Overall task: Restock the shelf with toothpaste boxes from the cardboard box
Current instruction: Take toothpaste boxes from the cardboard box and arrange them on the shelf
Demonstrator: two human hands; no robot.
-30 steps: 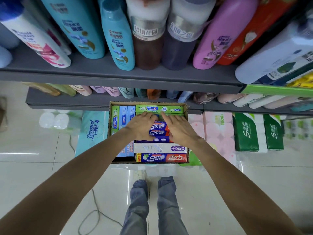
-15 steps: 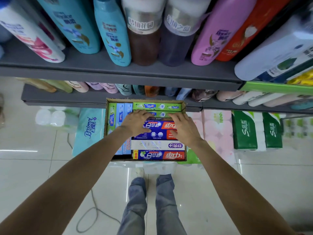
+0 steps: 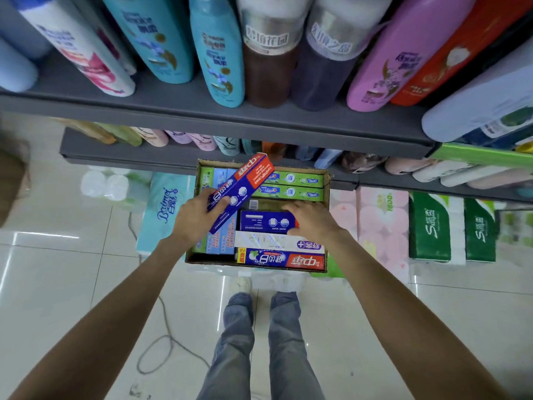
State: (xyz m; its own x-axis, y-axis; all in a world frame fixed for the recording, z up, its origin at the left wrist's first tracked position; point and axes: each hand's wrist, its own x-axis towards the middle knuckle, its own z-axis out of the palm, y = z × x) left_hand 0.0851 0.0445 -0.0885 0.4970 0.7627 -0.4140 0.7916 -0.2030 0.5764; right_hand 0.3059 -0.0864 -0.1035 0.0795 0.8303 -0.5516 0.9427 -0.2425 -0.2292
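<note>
Standing at the shelf [image 3: 202, 116], I grip a blue-and-red toothpaste box [image 3: 240, 190] in my left hand [image 3: 199, 217], fingers curled round its lower end; it tilts up out of the cardboard box [image 3: 326, 197], its red end toward the shelves. My right hand [image 3: 313, 219] curls over the end of a second blue box [image 3: 266, 222] lying flat inside the carton. Green boxes [image 3: 294, 186] fill the far row; a white box [image 3: 277, 241] and another blue-and-red one [image 3: 279, 258] lie nearest me.
</note>
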